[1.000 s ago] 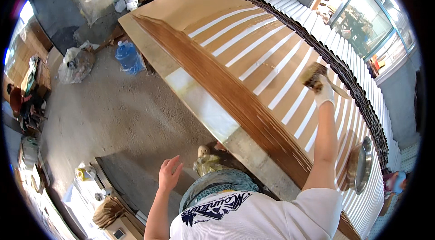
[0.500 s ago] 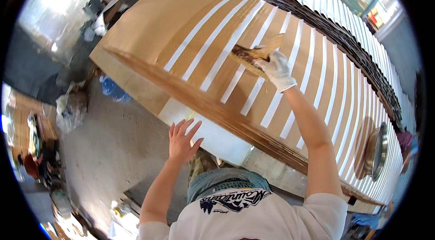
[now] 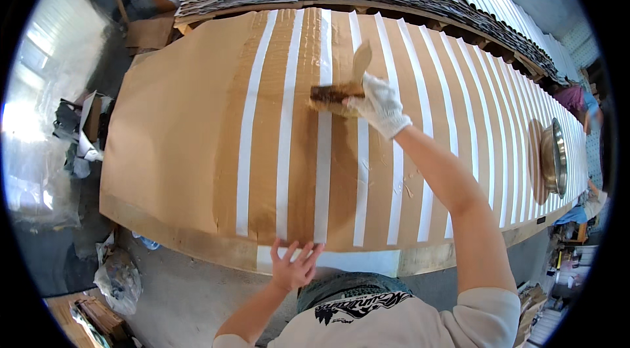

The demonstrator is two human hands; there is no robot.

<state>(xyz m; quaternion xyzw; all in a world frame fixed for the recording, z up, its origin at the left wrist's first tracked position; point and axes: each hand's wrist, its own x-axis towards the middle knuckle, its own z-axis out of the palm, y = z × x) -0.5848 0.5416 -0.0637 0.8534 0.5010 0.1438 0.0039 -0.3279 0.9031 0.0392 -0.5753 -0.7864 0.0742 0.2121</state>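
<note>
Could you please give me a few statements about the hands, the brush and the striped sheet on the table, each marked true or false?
1. The right hand, in a white glove, grips a wide brush. True.
2. The brush rests on the floor. False: it lies on the brown sheet with white stripes.
3. The left hand is bare, fingers spread on the table's near edge. True.
4. The left hand holds a second brush. False: it holds nothing.
5. A metal bowl sits far to the right on the table. True.
</note>
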